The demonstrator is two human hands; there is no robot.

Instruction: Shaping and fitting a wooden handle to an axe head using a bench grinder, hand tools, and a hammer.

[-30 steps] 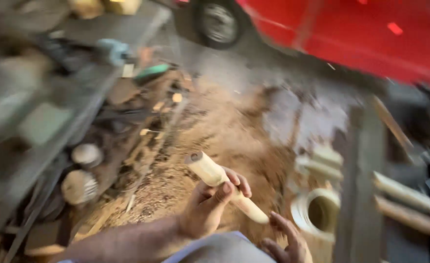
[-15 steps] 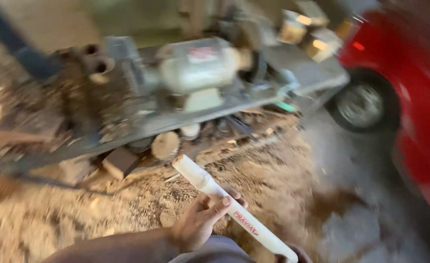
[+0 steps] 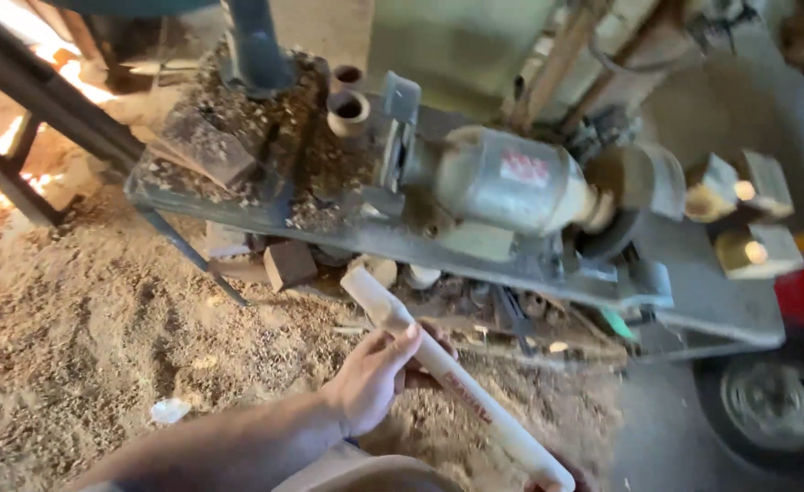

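The left hand (image 3: 372, 378) is wrapped around a long, pale turned wooden bat blank (image 3: 448, 383), slanting above the sawdust floor (image 3: 101, 310) near the grey bench motor (image 3: 502, 187) — already shaped round; the right hand is hidden — its grip cannot be judged

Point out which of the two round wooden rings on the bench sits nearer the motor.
The front ring, just left of the motor; the other ring sits behind it, farther back.

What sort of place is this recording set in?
Most likely a small woodturning workshop: an electric motor sits on a steel machine bed, sawdust covers the ground, and the left hand holds a pale turned wooden piece.
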